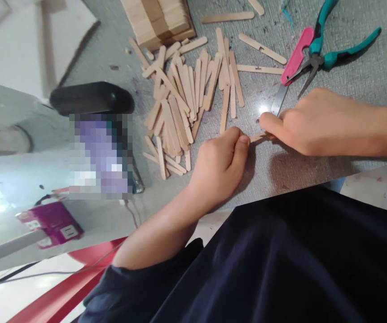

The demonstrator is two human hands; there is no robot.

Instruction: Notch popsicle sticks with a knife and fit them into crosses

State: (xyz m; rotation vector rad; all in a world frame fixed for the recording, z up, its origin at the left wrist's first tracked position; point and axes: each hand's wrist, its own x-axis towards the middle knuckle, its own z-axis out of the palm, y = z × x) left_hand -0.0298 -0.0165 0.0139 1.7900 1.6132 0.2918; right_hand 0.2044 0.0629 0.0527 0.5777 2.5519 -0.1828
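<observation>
A wooden craft stick (pixel 258 137) spans the short gap between my two hands near the table's front edge. My left hand (pixel 221 163) is closed round its left part, thumb pressed against the fingers. My right hand (pixel 310 121) pinches its right end between thumb and fingers, which hide that end. Just behind my right hand lies a pink-handled blade (pixel 296 58), its metal part (pixel 280 99) reaching down to my knuckles. Teal-handled pliers (pixel 315 60) lie with jaws apart, touching the pink handle. A heap of craft sticks (pixel 183 94) is spread beyond my left hand.
A banded bundle of sticks (pixel 160 20) stands at the back. Several loose sticks, some notched (pixel 262 48), lie near the pliers. On the left are a black object (pixel 92 98), a blurred-out screen (pixel 101 154), a purple power socket (pixel 54 224) and cables.
</observation>
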